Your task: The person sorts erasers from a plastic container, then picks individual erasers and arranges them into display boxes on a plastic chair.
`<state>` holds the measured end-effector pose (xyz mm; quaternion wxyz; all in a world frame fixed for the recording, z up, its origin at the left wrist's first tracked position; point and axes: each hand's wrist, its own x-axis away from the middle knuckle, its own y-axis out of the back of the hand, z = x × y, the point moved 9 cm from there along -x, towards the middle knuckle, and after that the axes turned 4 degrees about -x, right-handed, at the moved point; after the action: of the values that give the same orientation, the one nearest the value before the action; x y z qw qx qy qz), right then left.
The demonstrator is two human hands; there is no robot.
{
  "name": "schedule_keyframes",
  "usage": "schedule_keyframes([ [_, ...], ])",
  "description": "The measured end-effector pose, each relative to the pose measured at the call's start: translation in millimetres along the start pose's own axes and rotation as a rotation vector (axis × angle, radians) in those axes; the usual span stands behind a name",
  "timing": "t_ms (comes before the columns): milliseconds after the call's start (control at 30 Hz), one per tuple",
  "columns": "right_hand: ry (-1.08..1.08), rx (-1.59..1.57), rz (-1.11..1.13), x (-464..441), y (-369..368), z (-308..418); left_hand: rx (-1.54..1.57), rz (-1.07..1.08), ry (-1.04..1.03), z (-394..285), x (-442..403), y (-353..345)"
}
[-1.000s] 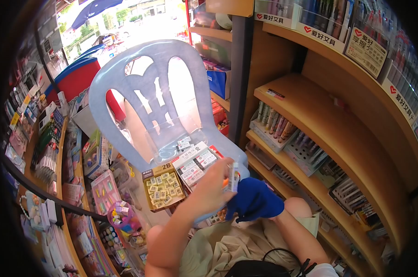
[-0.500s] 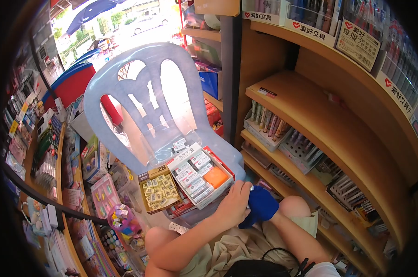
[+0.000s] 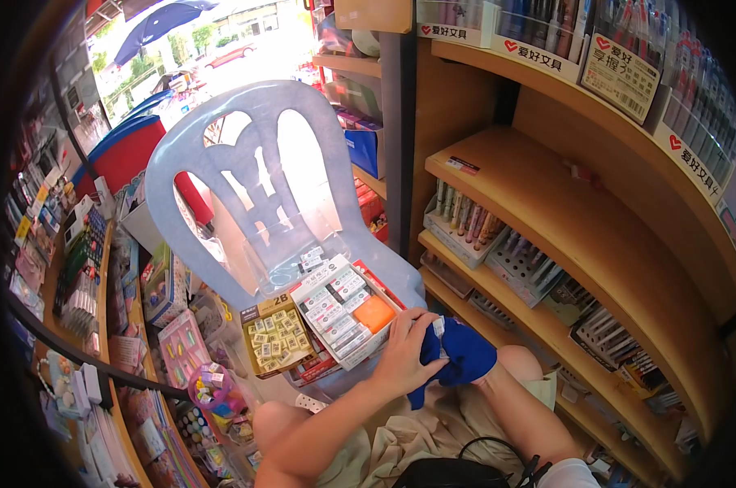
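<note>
My left hand (image 3: 402, 351) reaches in from the lower left, with its thumb and fingers closed on the near edge of a blue cloth (image 3: 468, 351). A small white piece (image 3: 439, 327) shows against the cloth by my fingertips; its kind is unclear. The cloth wraps my right hand (image 3: 488, 377), hiding its fingers. Just left of my hands, a white box (image 3: 368, 346) of packaged erasers (image 3: 333, 311) stands on the blue-grey plastic chair (image 3: 160, 203), with an orange block (image 3: 374, 312) inside. Beside it is a brown box (image 3: 258, 368) of small yellowish erasers (image 3: 280, 338) marked 2B.
Behind the boxes stands a clear plastic container (image 3: 282, 264) with a few small packs. Curved wooden shelves (image 3: 530, 191) with pens rise at right. Stationery racks (image 3: 99, 285) line the left. A pink basket (image 3: 211, 389) hangs low beside the chair.
The blue cloth has turned and spread, with a flap now hanging below my left hand. My left hand has shifted slightly left and opened its grip a little wider around the cloth.
</note>
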<state>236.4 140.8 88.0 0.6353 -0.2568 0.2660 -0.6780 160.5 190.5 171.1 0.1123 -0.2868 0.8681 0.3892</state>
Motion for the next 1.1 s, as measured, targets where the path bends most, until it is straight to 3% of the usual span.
schedule_keyframes([
  [33,0.064,0.195,0.021,1,-6,6,-0.003,0.004,-0.004,-1,0,0],
  [200,0.026,0.320,-0.272,5,30,-19,-0.063,0.042,-0.082,-7,10,-23],
  [300,-0.026,-0.418,0.011,-1,10,-19,-0.092,0.056,-0.126,-12,11,-31],
  [400,-0.071,-0.457,-0.026,5,1,-11,-0.098,0.015,-0.106,-14,9,-25],
  [467,-0.038,-0.171,-0.212,7,17,-9,-0.104,-0.025,-0.080,-15,4,-15],
  [533,0.084,0.376,-0.045,2,1,11,-0.112,-0.144,-0.085,-15,1,1],
  [600,0.087,0.514,-0.026,-2,-9,13,-0.135,-0.230,-0.052,-15,-2,16],
  [667,0.124,0.666,0.010,-5,-17,16,-0.066,-0.195,-0.041,-9,-4,16],
  [800,0.251,1.502,0.064,2,-52,36,0.018,-0.125,-0.129,-14,-5,10],
  [900,0.191,1.072,0.006,-2,-35,33,0.071,-0.133,-0.154,-18,-4,15],
  [933,0.218,1.154,-0.044,-2,-31,34,0.039,-0.193,-0.166,-20,-5,21],
  [1033,0.012,1.277,-0.192,1,-17,27,-0.037,-0.174,-0.140,-16,-5,25],
  [1100,0.103,1.371,-0.170,1,-19,28,-0.062,-0.192,-0.194,-24,-6,29],
])
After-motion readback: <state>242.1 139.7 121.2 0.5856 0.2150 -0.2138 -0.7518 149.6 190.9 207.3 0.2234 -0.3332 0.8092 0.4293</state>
